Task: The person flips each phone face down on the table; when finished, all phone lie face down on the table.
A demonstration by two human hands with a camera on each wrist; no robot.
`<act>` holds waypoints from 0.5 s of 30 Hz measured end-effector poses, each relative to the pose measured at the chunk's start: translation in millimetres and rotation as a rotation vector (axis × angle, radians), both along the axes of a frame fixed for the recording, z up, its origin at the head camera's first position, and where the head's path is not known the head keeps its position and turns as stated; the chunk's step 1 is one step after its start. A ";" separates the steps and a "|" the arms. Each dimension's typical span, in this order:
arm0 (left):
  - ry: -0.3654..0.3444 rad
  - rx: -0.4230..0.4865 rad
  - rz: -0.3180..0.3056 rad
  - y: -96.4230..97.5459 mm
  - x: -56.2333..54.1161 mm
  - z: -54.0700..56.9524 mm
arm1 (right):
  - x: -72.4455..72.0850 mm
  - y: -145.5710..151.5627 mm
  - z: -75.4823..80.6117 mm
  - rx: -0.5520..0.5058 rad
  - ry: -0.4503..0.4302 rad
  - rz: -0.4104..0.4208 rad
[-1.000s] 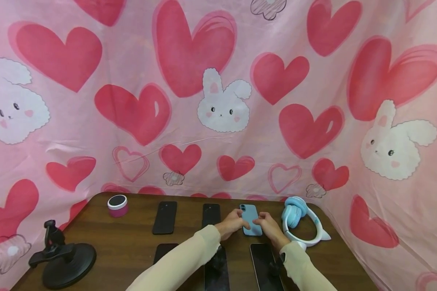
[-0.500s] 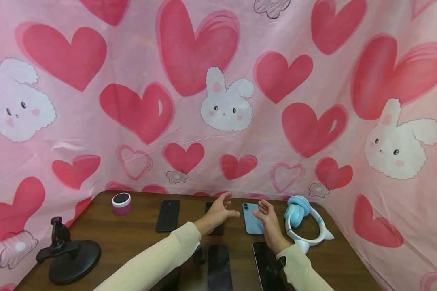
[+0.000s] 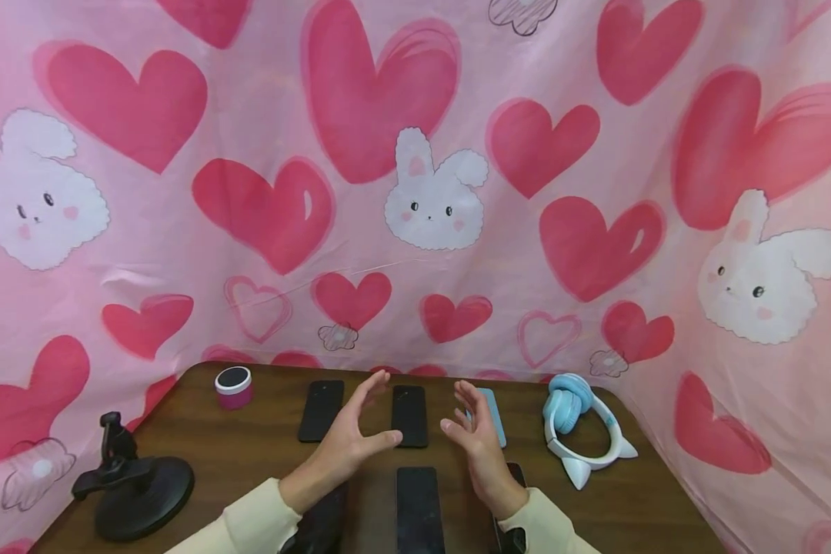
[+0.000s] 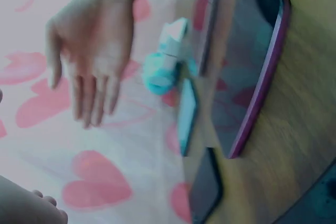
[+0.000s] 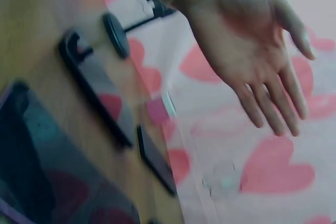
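Note:
My left hand hovers over the table with fingers extended and thumb apart, holding nothing. Facing it, my right hand is raised in the same way, palm inward; its bare palm shows in the left wrist view. Behind the right hand lies a light blue phone, partly covered by the fingers. Between the hands, farther back, is a black phone. Another dark phone lies nearer, screen up. Under the right wrist, a further phone is mostly hidden; a dark one lies below the left forearm.
At back left lie a black phone and a pink-and-white round container. A black stand with a round base occupies the left side. White-and-blue cat-ear headphones lie at right. A heart-print cloth hangs behind the wooden table.
Both hands have let go of the blue phone, which stays on the table. They have lifted and drawn back toward the left, the left hand farther.

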State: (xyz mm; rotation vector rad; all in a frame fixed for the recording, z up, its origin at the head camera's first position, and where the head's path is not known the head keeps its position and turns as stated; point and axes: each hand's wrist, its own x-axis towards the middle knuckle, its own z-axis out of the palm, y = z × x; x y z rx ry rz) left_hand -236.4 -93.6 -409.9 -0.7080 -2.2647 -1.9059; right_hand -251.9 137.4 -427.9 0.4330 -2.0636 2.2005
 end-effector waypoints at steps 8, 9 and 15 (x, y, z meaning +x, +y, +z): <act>0.069 -0.018 0.062 -35.7 40.5 -0.3 | 31.8 -30.4 7.0 0.048 0.010 0.145; 0.050 -0.019 0.073 -40.0 44.8 -2.9 | 35.7 -32.9 6.2 0.051 0.006 0.163; 0.043 0.010 0.070 -58.5 60.1 -24.8 | 52.4 -46.1 -8.1 0.088 -0.004 0.271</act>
